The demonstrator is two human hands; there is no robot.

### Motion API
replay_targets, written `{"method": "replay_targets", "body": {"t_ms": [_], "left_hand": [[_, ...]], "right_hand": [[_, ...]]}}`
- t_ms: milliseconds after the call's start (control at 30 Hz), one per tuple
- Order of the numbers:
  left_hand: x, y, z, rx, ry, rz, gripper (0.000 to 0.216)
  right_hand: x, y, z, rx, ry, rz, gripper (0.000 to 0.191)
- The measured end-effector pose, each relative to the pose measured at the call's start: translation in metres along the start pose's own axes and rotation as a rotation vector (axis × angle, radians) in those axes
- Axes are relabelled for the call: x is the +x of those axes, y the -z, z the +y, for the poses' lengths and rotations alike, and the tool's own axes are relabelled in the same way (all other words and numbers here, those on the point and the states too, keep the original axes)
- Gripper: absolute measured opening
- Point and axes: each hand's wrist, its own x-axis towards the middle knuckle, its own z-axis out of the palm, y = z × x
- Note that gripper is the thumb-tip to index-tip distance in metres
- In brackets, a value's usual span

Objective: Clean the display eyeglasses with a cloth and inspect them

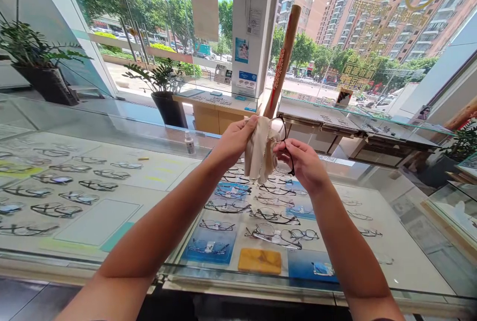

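Observation:
Above a glass display counter, my left hand (pixel 238 138) pinches a pale beige cloth (pixel 257 149) that hangs down in folds. My right hand (pixel 300 159) grips a pair of dark-framed eyeglasses (pixel 291 159) by the frame, fingers closed. The glasses are held upright on edge, with the cloth against their left side. Part of the frame and the fingertips of my left hand are hidden behind the cloth.
Rows of eyeglasses (pixel 274 216) lie inside the glass counter (pixel 179 286). A small spray bottle (pixel 189 142) stands on the counter at the left. A wooden pole (pixel 285 57) rises behind my hands. Potted plants (pixel 167 102) stand near the windows.

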Motion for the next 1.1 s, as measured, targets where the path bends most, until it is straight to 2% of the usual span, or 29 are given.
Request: {"method": "replay_targets", "body": {"t_ms": [100,233,400,533,633,800,1000,1100], "left_hand": [[0.006,0.008,0.001,-0.089,0.105,0.090,0.044],[0.009,0.007,0.003,-0.216,0.218,0.177,0.026],[0.008,-0.002,0.001,-0.371,0.216,0.156,0.017],[0.000,-0.011,0.001,-0.361,0.195,0.112,0.017],[-0.009,-0.019,0.001,-0.326,0.143,0.117,0.021],[-0.018,-0.030,-0.004,-0.211,-0.032,0.092,0.026],[-0.017,-0.030,-0.015,-0.033,-0.249,0.116,0.029],[-0.018,-0.031,-0.015,-0.001,-0.291,0.154,0.034]], "right_hand": [[-0.001,0.005,-0.004,-0.008,0.039,0.048,0.027],[-0.002,0.006,-0.005,-0.057,0.054,0.061,0.027],[0.001,0.002,0.004,-0.106,0.057,0.036,0.026],[0.004,-0.001,0.012,-0.216,0.097,0.060,0.026],[0.004,-0.003,0.013,-0.304,0.130,0.102,0.028],[0.004,-0.004,0.012,-0.352,0.160,0.132,0.030],[0.005,-0.006,0.012,-0.275,0.155,0.081,0.037],[0.005,-0.007,0.012,-0.254,0.140,0.043,0.039]]}}
